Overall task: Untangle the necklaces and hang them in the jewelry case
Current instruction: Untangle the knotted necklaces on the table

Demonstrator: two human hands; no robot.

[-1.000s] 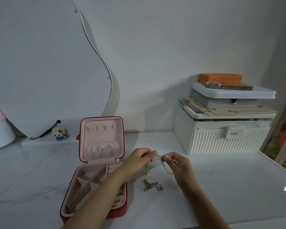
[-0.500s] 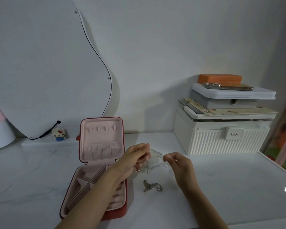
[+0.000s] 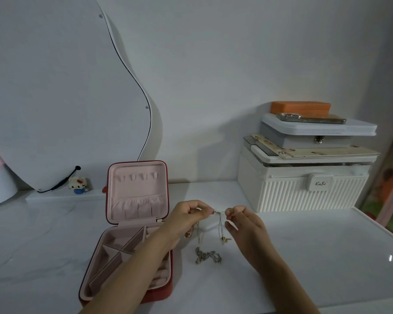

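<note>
A red jewelry case (image 3: pixel 132 223) with pink lining stands open on the white table, its lid upright with small hooks and a pocket. Just right of it, my left hand (image 3: pixel 188 217) and my right hand (image 3: pixel 243 223) pinch a thin tangled necklace (image 3: pixel 219 219) between them above the table. Loops of the thin chain hang down with small gold pendants (image 3: pixel 225 239) at the ends. A chunkier silver chain (image 3: pixel 208 257) lies in a heap on the table below my hands.
A curvy white mirror (image 3: pixel 66 98) leans on the wall at the left, with a small toy figure (image 3: pixel 78 183) at its base. Stacked white storage boxes (image 3: pixel 304 184) stand at the right, topped by a phone (image 3: pixel 311 118) and an orange case (image 3: pixel 301 108).
My hands have drawn a little apart and lifted, stretching the thin chain between them. The hanging loops and pendants have dropped lower. The silver chain on the table has not moved.
</note>
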